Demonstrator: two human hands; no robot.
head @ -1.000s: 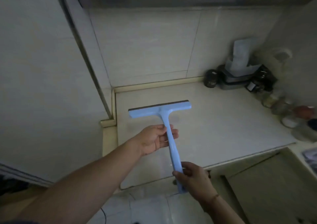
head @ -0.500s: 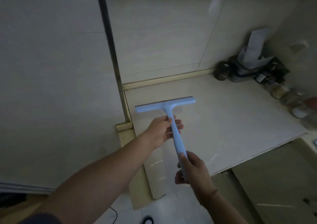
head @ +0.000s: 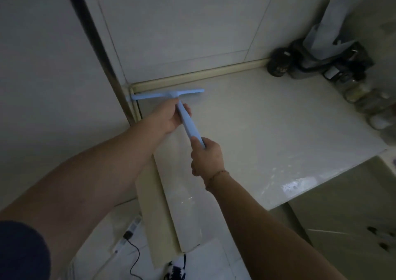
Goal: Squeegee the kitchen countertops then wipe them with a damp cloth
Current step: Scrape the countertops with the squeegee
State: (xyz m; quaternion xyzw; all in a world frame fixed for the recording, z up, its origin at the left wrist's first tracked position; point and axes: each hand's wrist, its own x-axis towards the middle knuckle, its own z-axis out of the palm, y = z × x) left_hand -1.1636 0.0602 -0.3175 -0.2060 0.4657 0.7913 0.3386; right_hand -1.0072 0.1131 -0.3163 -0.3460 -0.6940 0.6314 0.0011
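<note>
Dim light falls on a pale bench (head: pixel 267 129) that runs into a tiled corner, and at that corner lies the blue squeegee (head: pixel 171 95). Its blade sits crosswise at the far left of the bench, close against the raised back edge, just beyond the left hand (head: pixel 171 116). That hand curls round the upper part of the handle right below the blade. The right hand (head: pixel 205 157) grips the lower end of the same handle, nearer the person, fingers wrapped about it (a thin band shows at the wrist). Well to the right of both hands, in the far corner, stand dark jars (head: pixel 278 65) and a dark container with white paper (head: pixel 325 31) sticking up. Below the hands, past the bench's front edge, a black cable (head: pixel 132 256) trails over the tiled floor (head: pixel 102 237).
</note>
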